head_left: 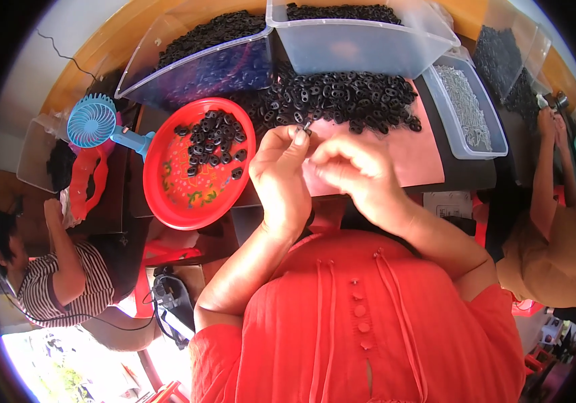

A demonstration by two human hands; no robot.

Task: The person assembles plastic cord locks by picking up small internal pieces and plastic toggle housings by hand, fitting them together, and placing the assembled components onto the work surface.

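Note:
My left hand (pixel 281 171) pinches a small dark piece (pixel 307 126) with a shiny tip between thumb and forefinger, just in front of the pile. My right hand (pixel 362 164) is close beside it, its fingers curled in and pressed together; whatever they may hold is too small to make out. Beyond both hands a heap of black oval pieces with two holes (pixel 341 94) lies on a pink sheet (pixel 415 158). To the left, a red round tray (pixel 167 201) bears more black two-holed pieces (pixel 215 134), loosely scattered.
Two clear bins (pixel 200 84) (pixel 362 50) full of black pieces stand at the back. A shallow plastic box (pixel 496 144) of thin silvery metal parts is at the right. A blue handheld fan (pixel 93 121) stands at the left. Other people (pixel 66 275) (pixel 556 248) sit at both sides.

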